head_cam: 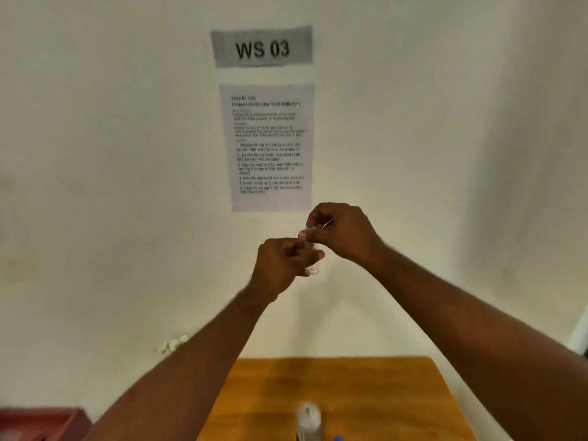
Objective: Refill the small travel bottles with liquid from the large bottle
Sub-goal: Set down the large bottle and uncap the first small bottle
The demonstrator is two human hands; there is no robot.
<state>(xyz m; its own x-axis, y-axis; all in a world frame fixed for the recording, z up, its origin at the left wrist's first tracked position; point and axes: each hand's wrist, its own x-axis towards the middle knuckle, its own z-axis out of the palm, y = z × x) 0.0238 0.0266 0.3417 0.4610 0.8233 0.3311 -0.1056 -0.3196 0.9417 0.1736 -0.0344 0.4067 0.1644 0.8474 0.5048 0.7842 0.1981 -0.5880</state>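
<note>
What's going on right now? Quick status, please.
Left hand grips small clear bottle, raised before wall. Right hand pinches at its top. Another bottle on table. Nothing in the way.

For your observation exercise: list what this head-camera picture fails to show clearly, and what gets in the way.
1. Small bottle, head view: mostly hidden by the left hand and right hand; its fill level is unreadable.
2. Clear bottle on the table: blurred and cut off by the bottom edge.
3. Instruction sheet: print too blurred to read.

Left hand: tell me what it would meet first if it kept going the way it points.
The left hand, gripping a small clear bottle, points up and right. It would likely meet the right hand first, already close above it; depth is unclear.
</note>
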